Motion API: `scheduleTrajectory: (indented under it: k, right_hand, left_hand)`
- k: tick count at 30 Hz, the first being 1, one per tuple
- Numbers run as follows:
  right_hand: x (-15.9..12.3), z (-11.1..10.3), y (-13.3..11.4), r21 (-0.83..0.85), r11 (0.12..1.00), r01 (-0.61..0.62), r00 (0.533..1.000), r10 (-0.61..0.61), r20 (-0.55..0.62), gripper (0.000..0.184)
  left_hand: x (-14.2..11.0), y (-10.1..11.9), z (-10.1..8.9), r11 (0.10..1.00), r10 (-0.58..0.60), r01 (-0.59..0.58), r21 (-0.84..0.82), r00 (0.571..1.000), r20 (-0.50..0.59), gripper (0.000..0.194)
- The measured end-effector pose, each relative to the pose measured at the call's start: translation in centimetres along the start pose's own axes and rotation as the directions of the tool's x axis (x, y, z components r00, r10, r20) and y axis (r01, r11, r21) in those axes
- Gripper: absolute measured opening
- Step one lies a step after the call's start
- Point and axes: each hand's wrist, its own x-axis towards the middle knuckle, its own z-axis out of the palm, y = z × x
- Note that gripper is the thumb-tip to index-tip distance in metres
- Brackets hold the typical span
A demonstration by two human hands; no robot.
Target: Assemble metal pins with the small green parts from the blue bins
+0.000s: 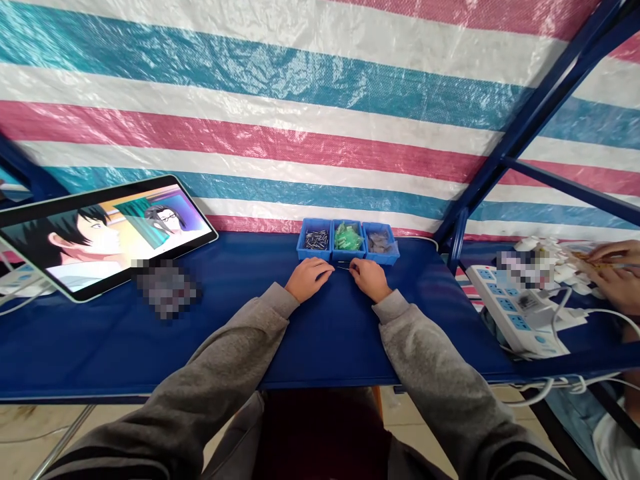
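Note:
Just in front of the small blue bins, my left hand (310,279) and my right hand (369,279) face each other above the blue tabletop. A thin, pale, needle-like piece (343,268) shows in the gap, its right end at the pinched fingertips of my right hand. The fingers of my left hand are drawn together too; what they hold is too small to make out. Behind the hands stand a bin of dark metal pins (317,240), a bin of green plastic pieces (349,237) and a bin of small greyish translucent pieces (380,242).
A tablet (107,233) playing a cartoon leans at the left, near a blurred-out object (167,290). On the right are a white power strip (515,310) with cables, a blue frame post (480,180) and another person's hands (617,270). Striped sheeting (300,140) hangs behind.

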Motion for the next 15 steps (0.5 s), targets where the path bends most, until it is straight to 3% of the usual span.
scheduleTrajectory:
  k: [6,15]
  right_hand:
    - [-0.02,0.39,0.14,0.01,0.997,0.075,0.997,-0.075,0.018,0.01]
    - [-0.39,1.01,-0.61,0.186,0.949,0.253,0.963,-0.229,-0.141,0.01]
  left_hand:
    - [-0.08,0.12,0.06,0.997,-0.073,0.073,-0.031,0.997,0.007,0.027]
    - [-0.2,-0.28,0.23,0.992,-0.099,0.098,-0.075,0.995,-0.011,0.027]
